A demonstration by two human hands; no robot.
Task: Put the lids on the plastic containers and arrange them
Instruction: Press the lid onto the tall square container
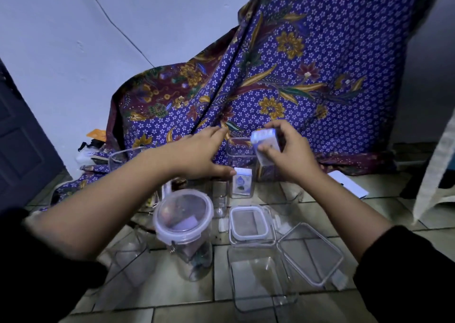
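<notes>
Clear plastic containers stand on a tiled floor. My right hand [286, 154] grips a small clear container with a white label [266, 141], tilted, above a tall open container [240, 151]. My left hand [197, 154] reaches forward with fingers spread, its thumb touching a small lidded container [242, 183]. Nearer to me a round jar with its lid on [183, 226] stands at the left. A square lidded container [248, 225] sits in the middle. A large open rectangular container [258, 280] is closest, with a loose rectangular lid [311, 253] leaning at its right.
A purple batik cloth [307, 76] drapes over something tall behind the containers. Another open clear container [125, 156] stands at the back left, and one [130, 258] lies near my left arm. A white flat object [349, 183] lies at the right. A dark door [17, 145] is at far left.
</notes>
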